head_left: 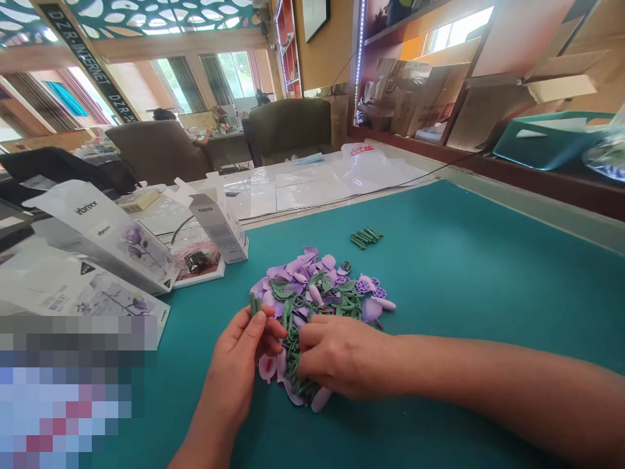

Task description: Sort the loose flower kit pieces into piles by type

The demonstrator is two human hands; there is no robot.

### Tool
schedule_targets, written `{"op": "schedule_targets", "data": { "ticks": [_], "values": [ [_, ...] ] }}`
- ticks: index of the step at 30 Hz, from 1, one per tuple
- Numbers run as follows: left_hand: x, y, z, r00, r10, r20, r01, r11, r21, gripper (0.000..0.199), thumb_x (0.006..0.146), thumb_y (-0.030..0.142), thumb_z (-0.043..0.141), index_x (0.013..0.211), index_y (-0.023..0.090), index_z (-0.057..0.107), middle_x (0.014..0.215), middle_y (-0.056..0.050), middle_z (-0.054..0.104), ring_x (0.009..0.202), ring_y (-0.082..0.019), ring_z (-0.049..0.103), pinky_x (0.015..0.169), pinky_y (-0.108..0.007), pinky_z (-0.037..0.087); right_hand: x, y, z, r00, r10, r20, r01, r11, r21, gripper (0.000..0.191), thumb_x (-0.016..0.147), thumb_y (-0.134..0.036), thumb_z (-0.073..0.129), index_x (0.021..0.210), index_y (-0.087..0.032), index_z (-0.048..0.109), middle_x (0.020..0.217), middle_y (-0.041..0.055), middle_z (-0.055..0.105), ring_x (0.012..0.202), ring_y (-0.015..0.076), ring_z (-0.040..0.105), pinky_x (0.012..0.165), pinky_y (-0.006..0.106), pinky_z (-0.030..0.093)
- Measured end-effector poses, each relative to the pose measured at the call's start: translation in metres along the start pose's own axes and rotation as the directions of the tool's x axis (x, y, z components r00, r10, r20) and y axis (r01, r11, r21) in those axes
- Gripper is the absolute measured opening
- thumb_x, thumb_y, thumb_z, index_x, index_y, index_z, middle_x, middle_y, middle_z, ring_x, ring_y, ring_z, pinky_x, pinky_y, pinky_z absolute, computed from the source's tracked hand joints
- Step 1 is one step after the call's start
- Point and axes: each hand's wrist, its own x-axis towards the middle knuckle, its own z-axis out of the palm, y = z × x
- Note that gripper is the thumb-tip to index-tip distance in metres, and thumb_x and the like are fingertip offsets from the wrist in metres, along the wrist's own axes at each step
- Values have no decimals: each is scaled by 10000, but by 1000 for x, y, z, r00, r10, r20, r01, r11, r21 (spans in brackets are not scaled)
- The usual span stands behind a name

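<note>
Pile of purple and green parts [315,296]: on the teal mat [463,260]
Green tubes [256,304]: upright, near the pile's left side
Left hand [244,339]: thumb and fingers pinched around the tubes
Right hand [346,355]: fingers bent into the pile; cannot tell whether they grip a piece
Green sticks [366,238]: bunched beyond the pile

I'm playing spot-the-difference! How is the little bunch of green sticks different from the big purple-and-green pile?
The bunch of green sticks is all green; the big pile mixes purple and green. The bunch is smaller than the pile. The sticks lie roughly side by side; the pile is jumbled. Both rest on the teal mat.
</note>
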Motion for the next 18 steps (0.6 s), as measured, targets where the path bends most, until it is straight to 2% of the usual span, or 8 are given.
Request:
{"op": "schedule_targets", "data": {
  "ticks": [3,8,13,18],
  "values": [
    [-3,3,3,1000,-13,-5,13,999,-45,286,757,431,639,877,176,587,632,25,626,525,-106,523,511,-220,424,1,-4,13,1000,-18,18,19,998,-58,121,803,-298,650,744,-195,625,801,36,541,696,164,421,594,300,314],
    [-5,3,5,1000,-25,-5,25,997,-75,267,761,410,637,874,172,588,627,27,627,511,-94,514,499,-210,410,6,-8,27,999,44,31,-37,982,-188,232,795,-418,666,761,-192,632,819,52,545,738,192,435,577,322,305],
    [-5,2,7,999,-29,21,30,997,-75,272,759,416,639,868,172,589,617,26,625,509,-93,509,492,-208,406,11,-10,31,997,77,20,-70,966,-247,142,827,-309,636,767,-181,631,813,54,558,741,197,452,572,332,313],
    [-6,3,7,999,-37,14,38,997,-64,300,741,439,658,869,176,596,623,30,615,519,-95,510,500,-213,413,11,-7,29,995,96,-34,-101,975,-197,109,832,-274,611,800,-170,619,811,56,566,722,195,462,588,341,331]
  ]
}}
